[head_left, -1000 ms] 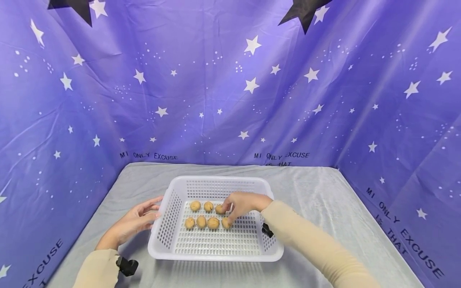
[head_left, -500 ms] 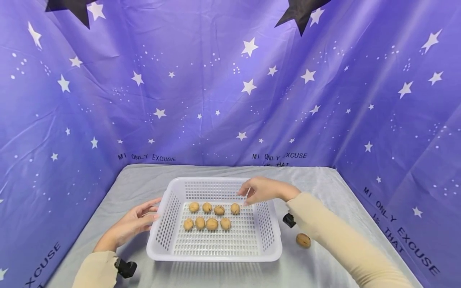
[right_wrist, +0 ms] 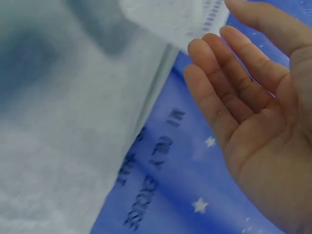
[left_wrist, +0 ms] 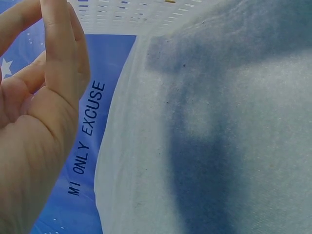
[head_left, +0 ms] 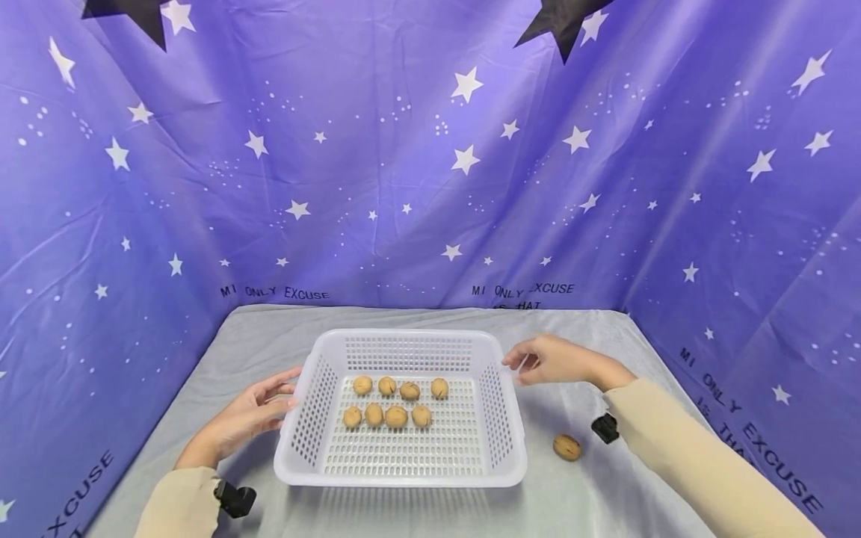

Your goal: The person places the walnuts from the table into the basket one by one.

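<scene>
A white slotted plastic basket [head_left: 400, 482] stands on the cloth-covered table. Several walnuts lie in two rows on its floor, among them a front-row walnut [head_left: 396, 417] and the back row's rightmost walnut [head_left: 439, 388]. My left hand [head_left: 238, 418] rests against the basket's left wall with fairly straight fingers; the wrist view shows the same hand [left_wrist: 53, 92] with nothing in its palm. Just outside the right rim hovers my right hand [head_left: 554, 360], its fingers loosely bent. The right wrist view shows that hand's [right_wrist: 263, 112] palm bare. A lone walnut [head_left: 567, 447] lies right of the basket.
A grey cloth [head_left: 578, 336] covers the table. Blue-purple curtains [head_left: 377, 172] with stars and lettering hang behind it and along both sides. Small black devices sit at both wrists, such as the right wrist's camera [head_left: 605, 428].
My right hand has let go of a walnut at the right end of the back row and moved right, out of the basket. The lone walnut outside has come into sight. My left hand stays put.
</scene>
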Tool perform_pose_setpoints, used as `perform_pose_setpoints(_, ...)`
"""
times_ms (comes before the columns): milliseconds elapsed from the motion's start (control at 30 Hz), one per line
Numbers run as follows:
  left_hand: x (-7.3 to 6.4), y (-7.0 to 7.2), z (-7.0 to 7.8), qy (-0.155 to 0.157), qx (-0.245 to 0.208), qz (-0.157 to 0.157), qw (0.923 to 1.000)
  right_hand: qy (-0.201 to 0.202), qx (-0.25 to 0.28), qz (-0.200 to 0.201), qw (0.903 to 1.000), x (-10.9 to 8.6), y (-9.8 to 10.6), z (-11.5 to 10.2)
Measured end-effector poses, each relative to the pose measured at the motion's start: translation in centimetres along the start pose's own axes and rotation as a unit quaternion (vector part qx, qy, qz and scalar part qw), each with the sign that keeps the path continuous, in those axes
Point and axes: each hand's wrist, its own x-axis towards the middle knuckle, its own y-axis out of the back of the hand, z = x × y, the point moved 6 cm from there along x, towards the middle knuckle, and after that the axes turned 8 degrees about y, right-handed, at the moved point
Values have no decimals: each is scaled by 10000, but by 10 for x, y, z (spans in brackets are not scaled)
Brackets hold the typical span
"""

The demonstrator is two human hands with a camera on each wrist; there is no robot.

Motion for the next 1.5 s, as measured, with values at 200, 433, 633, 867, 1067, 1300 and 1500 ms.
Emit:
perform_pose_setpoints(200, 0, 0, 0, -55, -11, -8, 10000, -189, 98, 90, 9997, -33, -7, 20)
perform_pose_setpoints(433, 0, -1, -2, -141, -183, -146, 9996, -420, 483, 53, 9979, -62, -29, 42)
perform_pose_setpoints(633, 0, -1, -2, -112, -177, -160, 9997, -768, 1146, -196, 9902, -82, -52, 59)
perform_pose_setpoints(867, 0, -2, -1, -83, -131, -151, 9998, -912, 1630, -537, 9809, -91, -68, 68)
perform_pose_setpoints(1067, 0, -2, 0, -92, -159, -144, 9997, -912, 1718, -679, 9786, -92, -70, 68)
perform_pose_setpoints(1300, -1, -2, 0, -113, -130, -131, 9998, -754, 1487, -486, 9848, -85, -53, 56)
perform_pose_setpoints(1500, -1, -2, 1, -84, -131, -90, 9998, -614, 1233, -278, 9901, -70, -27, 41)
